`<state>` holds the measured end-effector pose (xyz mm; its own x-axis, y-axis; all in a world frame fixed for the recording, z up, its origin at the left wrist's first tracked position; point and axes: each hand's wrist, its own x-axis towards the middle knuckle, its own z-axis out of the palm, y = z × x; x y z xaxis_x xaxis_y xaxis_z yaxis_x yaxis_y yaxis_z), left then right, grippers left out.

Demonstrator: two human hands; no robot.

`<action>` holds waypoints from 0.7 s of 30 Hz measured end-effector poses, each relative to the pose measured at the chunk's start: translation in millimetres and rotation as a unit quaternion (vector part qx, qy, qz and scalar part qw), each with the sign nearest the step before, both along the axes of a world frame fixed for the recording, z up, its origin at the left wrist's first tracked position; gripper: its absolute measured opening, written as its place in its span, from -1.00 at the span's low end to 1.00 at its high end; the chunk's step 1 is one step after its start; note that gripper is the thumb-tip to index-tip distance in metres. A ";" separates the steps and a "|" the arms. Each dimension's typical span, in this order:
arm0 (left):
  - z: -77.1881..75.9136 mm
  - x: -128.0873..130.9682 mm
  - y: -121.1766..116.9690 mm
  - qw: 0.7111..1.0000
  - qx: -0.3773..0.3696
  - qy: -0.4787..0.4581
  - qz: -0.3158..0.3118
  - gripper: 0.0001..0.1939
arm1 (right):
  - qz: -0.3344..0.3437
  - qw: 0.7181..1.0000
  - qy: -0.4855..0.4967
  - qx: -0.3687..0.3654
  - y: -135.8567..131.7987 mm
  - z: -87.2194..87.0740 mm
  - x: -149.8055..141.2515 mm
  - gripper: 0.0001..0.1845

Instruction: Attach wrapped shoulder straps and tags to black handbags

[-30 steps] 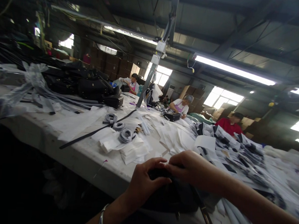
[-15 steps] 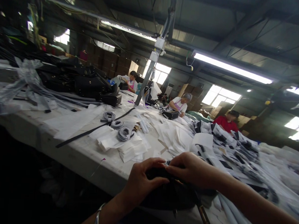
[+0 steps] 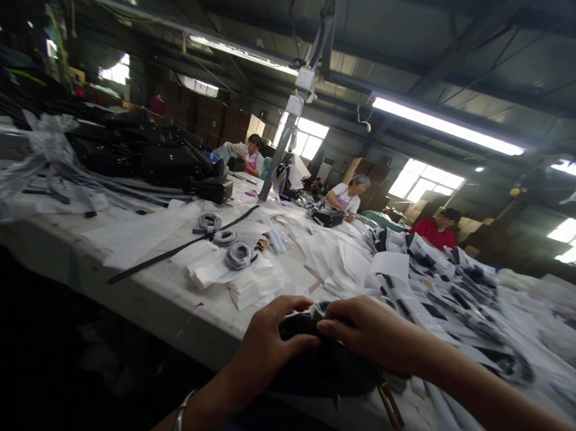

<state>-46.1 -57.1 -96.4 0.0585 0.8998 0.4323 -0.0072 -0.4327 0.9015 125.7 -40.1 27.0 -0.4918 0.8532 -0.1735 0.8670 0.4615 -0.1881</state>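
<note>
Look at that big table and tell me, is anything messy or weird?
Yes, a bit messy: a long black strap lies slantwise across the table, and white sheets are spread in uneven, overlapping heaps instead of neat piles. I can't see any spill or damage.

I see crinkled clear plastic wrap (image 3: pixel 50 140), smooth matt white paper sheets (image 3: pixel 338 260), 3 fuzzy-looking grey cord coils (image 3: pixel 239 256), and a shiny silver metal bracelet (image 3: pixel 181 416).
</note>
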 end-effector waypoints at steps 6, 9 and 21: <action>1.3 -7.8 -3.6 0.999 -0.009 0.039 -0.002 -0.73 | 0.005 1.000 -0.004 0.008 -2.9 11.1 4.4 -0.58; 0.1 -2.2 -3.4 0.999 -0.033 0.005 0.001 -0.73 | 0.018 0.998 0.019 0.049 -3.8 2.8 0.0 -0.60; -5.5 -17.7 0.3 0.998 -0.014 0.056 0.029 -0.65 | 0.066 0.982 0.006 0.178 -15.7 -13.3 -12.8 -0.57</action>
<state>-63.8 -56.8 -102.0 0.0522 0.9144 0.4015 0.1178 -0.4049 0.9068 112.9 -55.8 13.7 -0.6017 0.7879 0.1309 0.7945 0.6073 -0.0034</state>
